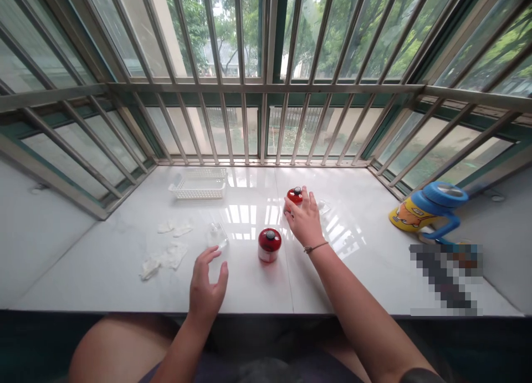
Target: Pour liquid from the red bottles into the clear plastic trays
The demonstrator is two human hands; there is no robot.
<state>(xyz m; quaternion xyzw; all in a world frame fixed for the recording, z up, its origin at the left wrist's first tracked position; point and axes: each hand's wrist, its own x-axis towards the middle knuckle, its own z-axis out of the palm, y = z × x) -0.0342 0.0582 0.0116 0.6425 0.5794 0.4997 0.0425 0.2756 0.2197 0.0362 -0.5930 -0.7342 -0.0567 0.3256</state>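
On a white marble sill [249, 283], my right hand [304, 219] lies against a red-lidded jar [295, 195], its fingers hiding the jar's lower part. I cannot tell whether they grip it. A second jar [269, 244] with a red lid and a dark knob stands upright between my hands. My left hand [206, 283] is open with curled fingers, holding nothing. Its fingertips are just short of a clear glass cup [217, 236]. A small transparent piece [323, 207] lies beyond my right hand.
A white plastic basket [197, 184] stands at the back left. Crumpled white tissue pieces [164, 263] lie on the left. A blue and yellow children's cup [428, 208] lies at the right. Metal window bars [266, 83] border the far side, and a pixelated patch [446, 277] covers the right front.
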